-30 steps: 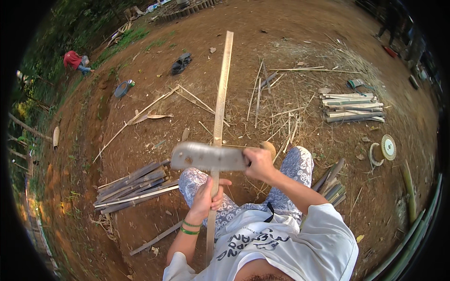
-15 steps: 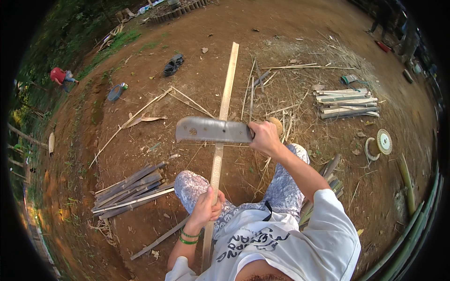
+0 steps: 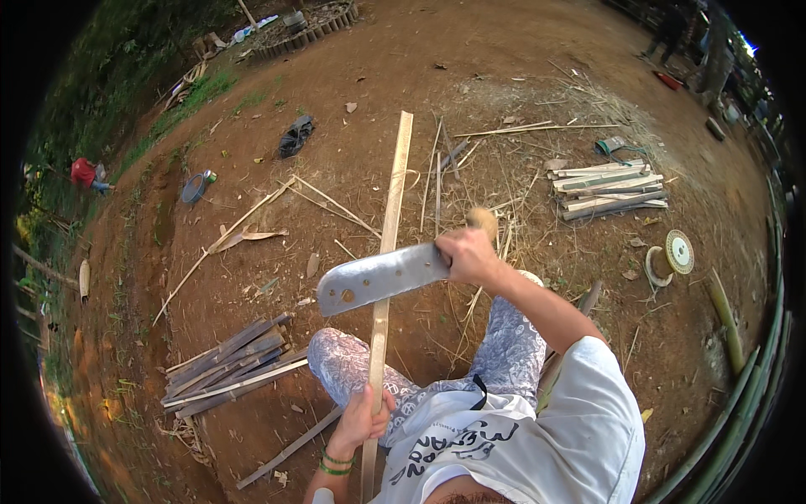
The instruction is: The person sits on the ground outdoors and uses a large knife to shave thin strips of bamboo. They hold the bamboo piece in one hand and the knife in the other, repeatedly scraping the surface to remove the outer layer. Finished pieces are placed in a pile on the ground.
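Note:
A long pale bamboo strip (image 3: pixel 391 195) runs away from my body, and my left hand (image 3: pixel 366 417) is closed around its near part, close to my lap. My right hand (image 3: pixel 468 254) grips the wooden handle of a machete (image 3: pixel 382 274); the handle's knob end sticks out beyond the fist. The broad grey blade lies across the strip between my knees, its tip pointing left and slightly toward me. A thin curl of shaving (image 3: pixel 412 177) stands off the strip's right side beyond the blade.
A pile of dark bamboo slats (image 3: pixel 227 365) lies at my left, and a bundle of split bamboo (image 3: pixel 606 190) at the far right. A spool (image 3: pixel 669 259) and green bamboo poles (image 3: pixel 750 412) are on the right. A person in red (image 3: pixel 86 173) is bent over far left.
The machete has come down along the strip toward me, and its blade has tilted tip-nearer. The strip and my left hand have shifted slightly toward me. A shaving now shows on the strip.

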Motion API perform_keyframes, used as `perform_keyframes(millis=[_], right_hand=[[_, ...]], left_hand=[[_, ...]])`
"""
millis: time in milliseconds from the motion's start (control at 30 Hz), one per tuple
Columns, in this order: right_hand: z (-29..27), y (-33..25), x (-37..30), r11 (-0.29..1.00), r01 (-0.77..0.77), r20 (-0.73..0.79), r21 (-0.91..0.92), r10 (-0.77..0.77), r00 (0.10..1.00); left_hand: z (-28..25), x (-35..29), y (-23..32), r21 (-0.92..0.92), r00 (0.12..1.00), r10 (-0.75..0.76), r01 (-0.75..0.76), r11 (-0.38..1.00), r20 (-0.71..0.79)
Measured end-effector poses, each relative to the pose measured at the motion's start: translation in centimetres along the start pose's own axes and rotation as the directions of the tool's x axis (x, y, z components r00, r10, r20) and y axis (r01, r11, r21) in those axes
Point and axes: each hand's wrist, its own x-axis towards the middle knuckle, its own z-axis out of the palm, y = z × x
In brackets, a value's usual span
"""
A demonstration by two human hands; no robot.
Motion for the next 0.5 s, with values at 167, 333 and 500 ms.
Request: perform_keyframes(millis=[167,333,500], right_hand=[[-4.7,8.8,4.5,0.858,-0.481,-0.016,-0.181,0.487,0.873],[-2.9,4.7,3.6,0.948,-0.239,0.076,-0.211,0.260,0.963],[-3.5,12.3,3.7,0.692,-0.716,-0.026,-0.090,0.717,0.697]], left_hand=[[-0.4,-3.0,-2.2,-0.038,0.995,-0.094,0.095,0.995,0.018],[-0.8,-2.0,-2.1,-0.042,0.998,-0.054,0.055,0.998,0.017],[-1.6,-5.0,-3.9,0.054,0.996,-0.092,0.092,0.994,0.004]])
